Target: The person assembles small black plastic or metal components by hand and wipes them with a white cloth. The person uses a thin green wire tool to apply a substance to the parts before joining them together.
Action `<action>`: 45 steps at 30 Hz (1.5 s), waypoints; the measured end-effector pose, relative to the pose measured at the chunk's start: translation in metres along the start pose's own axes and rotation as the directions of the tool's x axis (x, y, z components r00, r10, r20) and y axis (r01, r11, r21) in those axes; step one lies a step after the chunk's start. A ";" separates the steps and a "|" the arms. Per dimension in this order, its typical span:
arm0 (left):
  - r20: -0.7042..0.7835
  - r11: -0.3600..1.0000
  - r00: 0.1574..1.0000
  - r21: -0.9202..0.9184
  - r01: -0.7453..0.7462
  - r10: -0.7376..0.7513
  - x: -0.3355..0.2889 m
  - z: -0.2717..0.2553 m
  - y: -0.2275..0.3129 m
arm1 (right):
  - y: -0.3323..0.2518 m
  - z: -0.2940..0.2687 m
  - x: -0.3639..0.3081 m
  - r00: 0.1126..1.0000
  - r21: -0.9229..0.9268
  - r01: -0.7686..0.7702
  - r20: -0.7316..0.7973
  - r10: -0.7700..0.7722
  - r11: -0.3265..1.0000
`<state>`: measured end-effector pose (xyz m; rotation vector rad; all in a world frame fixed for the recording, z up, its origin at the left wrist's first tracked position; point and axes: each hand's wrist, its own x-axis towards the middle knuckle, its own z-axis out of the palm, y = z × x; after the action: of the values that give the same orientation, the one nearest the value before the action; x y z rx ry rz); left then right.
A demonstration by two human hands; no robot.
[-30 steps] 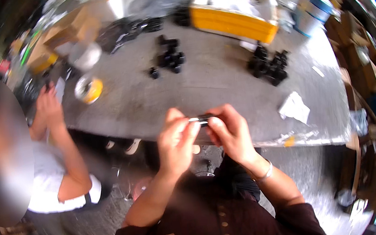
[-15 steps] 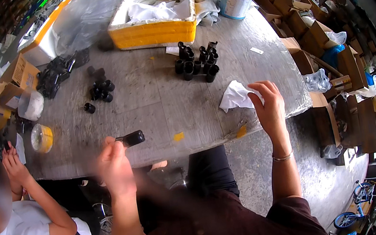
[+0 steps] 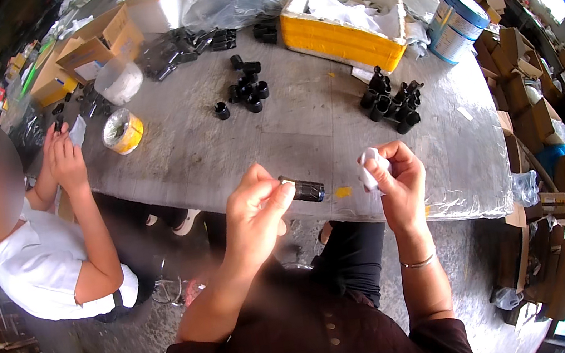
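Observation:
My left hand (image 3: pixel 256 213) pinches one end of a short black cylindrical part (image 3: pixel 305 190), its free end pointing right. Close by on the right, my right hand (image 3: pixel 404 184) is closed on a crumpled white cloth (image 3: pixel 372 167), bunched between thumb and fingers. A small gap separates cloth and part; both are held over the table's near edge. Beyond my right hand stands a group of black cylindrical parts (image 3: pixel 395 101), several with clip-like tops. Farther left on the table is another cluster of short black pieces (image 3: pixel 248 93), with one piece (image 3: pixel 222 110) standing apart.
A yellow-sided foam box (image 3: pixel 338 35) with white cloths stands at the back, beside a blue tub (image 3: pixel 456 25). At left are a roll of tape (image 3: pixel 122 132), a white container (image 3: pixel 119 84) and a cardboard box (image 3: pixel 101 43). A co-worker (image 3: pixel 46 238) in white sits at left.
My right hand has picked the white cloth up off the table and bunched it. My left hand has brought the black part rightward, nearer to it. The view has shifted left.

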<state>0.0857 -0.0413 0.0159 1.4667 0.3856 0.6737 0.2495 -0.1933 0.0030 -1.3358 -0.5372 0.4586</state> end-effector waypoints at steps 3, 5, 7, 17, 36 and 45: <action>-0.015 0.997 0.999 0.064 0.047 -0.046 -0.003 -0.003 0.003 | -0.028 0.033 -0.007 0.799 -0.493 0.594 0.267 -0.540 0.636; -0.014 0.997 0.997 0.006 0.080 -0.080 -0.004 -0.006 0.001 | -0.021 0.039 -0.010 0.501 -0.423 0.861 0.606 -0.618 0.283; -0.005 0.989 0.991 -0.062 0.135 -0.135 -0.004 -0.007 0.002 | -0.022 0.047 -0.011 0.362 -0.392 0.917 0.743 -0.563 0.073; 0.051 0.905 0.968 -0.346 0.249 -0.247 -0.013 -0.007 -0.007 | -0.005 0.048 -0.003 0.447 -0.318 0.894 0.660 -0.604 0.314; -0.013 0.906 0.960 0.333 -0.261 0.281 -0.004 -0.017 -0.006 | -0.005 0.041 -0.044 0.935 0.290 -0.231 0.332 0.129 0.929; -0.135 0.960 0.980 -0.257 0.109 -0.148 -0.009 0.007 -0.010 | -0.009 0.056 -0.021 0.539 -0.630 0.775 0.615 -0.575 0.052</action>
<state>0.0855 -0.0522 0.0059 1.1454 0.4929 0.7050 0.1988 -0.1643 0.0182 -1.7773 -1.6973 -0.6795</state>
